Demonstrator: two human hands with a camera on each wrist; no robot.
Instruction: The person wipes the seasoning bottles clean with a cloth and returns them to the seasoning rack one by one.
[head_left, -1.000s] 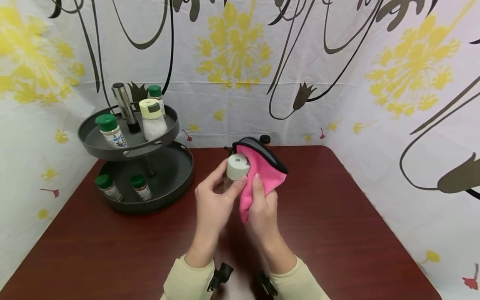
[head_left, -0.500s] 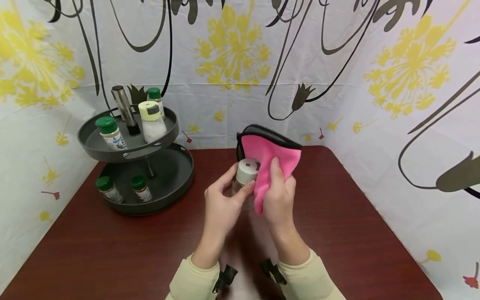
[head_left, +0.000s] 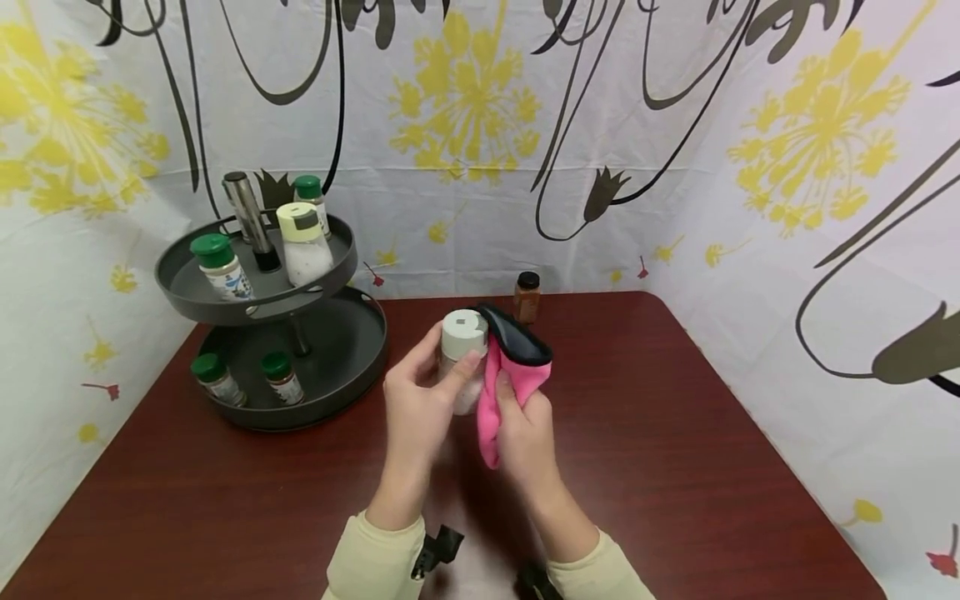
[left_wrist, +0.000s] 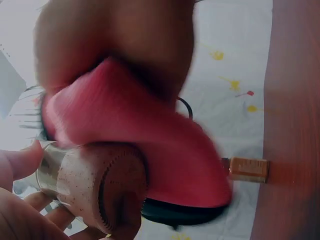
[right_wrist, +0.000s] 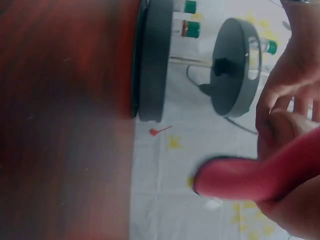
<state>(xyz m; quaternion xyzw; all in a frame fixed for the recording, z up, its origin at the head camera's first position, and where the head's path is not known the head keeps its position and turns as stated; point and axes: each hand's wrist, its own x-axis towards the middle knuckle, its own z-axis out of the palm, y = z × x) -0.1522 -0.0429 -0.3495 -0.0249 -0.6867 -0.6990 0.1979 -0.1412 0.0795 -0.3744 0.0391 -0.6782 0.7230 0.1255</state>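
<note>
White-lidded jar: we see it [head_left: 462, 336] held up over the table [head_left: 690, 475], the pink cloth against its right side.
Left hand: our left hand [head_left: 414, 408] grips the jar, thumb across its near side.
Right hand: our right hand [head_left: 527, 440] grips the pink cloth [head_left: 527, 377], whose black border shows uppermost.
Just changed: we have brought jar and cloth leftward since half a second ago, and the cloth has folded down, so more of the jar's body shows; we judge the rubbing is at its side.
Amber bottle: it [head_left: 527, 298] stands behind the cloth, in sight again.
Two-tier rack: well left, it [head_left: 213, 311] carries several green-capped bottles [head_left: 225, 273].
</note>
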